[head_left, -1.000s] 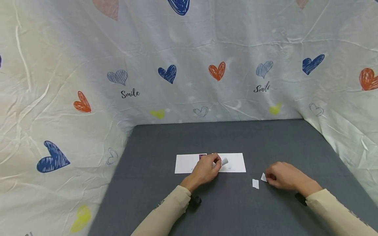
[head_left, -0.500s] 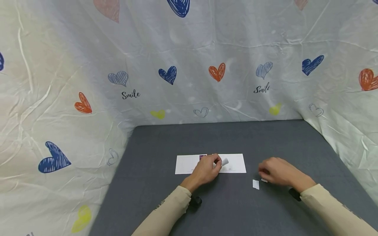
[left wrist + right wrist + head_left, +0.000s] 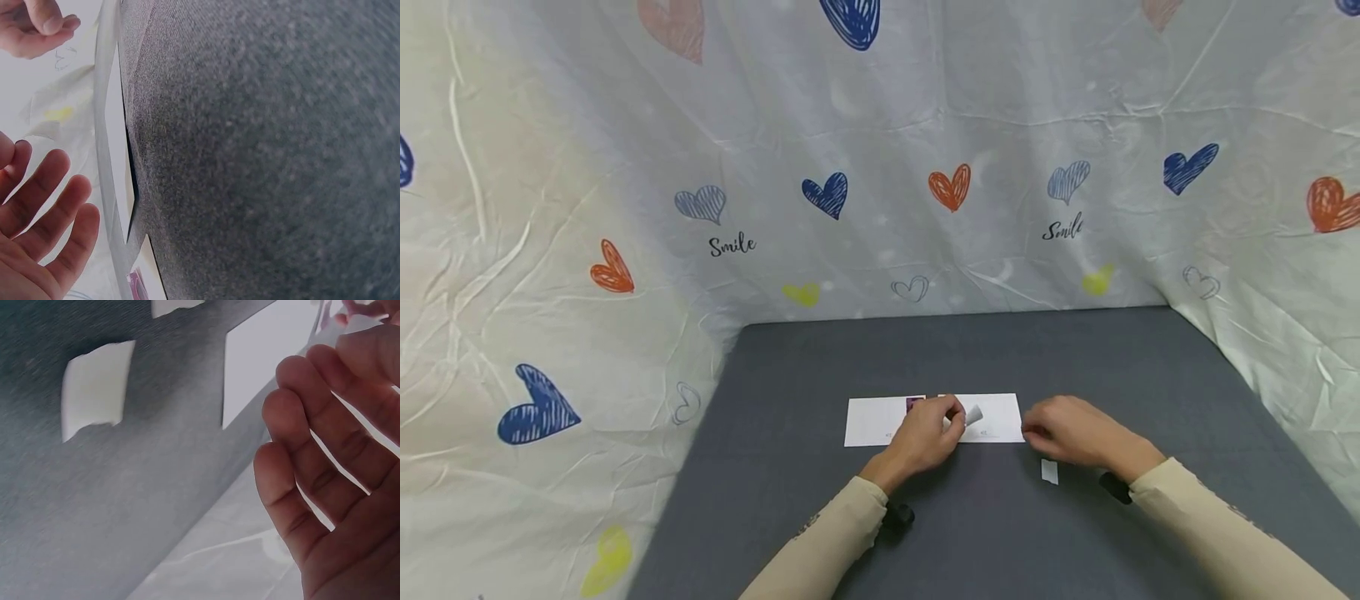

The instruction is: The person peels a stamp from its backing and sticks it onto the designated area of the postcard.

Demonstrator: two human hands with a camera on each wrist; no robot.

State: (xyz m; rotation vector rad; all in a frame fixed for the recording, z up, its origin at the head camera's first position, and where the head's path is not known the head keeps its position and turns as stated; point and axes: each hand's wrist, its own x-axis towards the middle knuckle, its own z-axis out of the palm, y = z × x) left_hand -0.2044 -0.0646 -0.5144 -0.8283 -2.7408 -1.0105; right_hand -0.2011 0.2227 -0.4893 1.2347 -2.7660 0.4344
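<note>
In the head view, two white cards lie side by side: a left card (image 3: 872, 423) and a right card (image 3: 998, 408). A small purple print (image 3: 139, 284) shows on the left one. Over their inner ends, my left hand (image 3: 921, 437) pinches a small curled white slip (image 3: 974, 415) between thumb and forefinger. My right hand (image 3: 1071, 429) hovers by the right card's outer edge. Its thumb meets the forefinger, the other fingers bend loosely, and I see nothing in it. Two white paper slips (image 3: 97, 390) lie on the table; the head view shows only one.
A dark grey cloth (image 3: 970, 533) covers the table. Behind and at both sides hangs a pale curtain (image 3: 880, 250) printed with hearts and "Smile". Dark bands (image 3: 1116, 487) circle the wrists below beige sleeves (image 3: 1217, 521).
My right hand has moved left from the loose slips to the right card's edge, now covering one slip in the head view. My left hand keeps its place with the curled slip.
</note>
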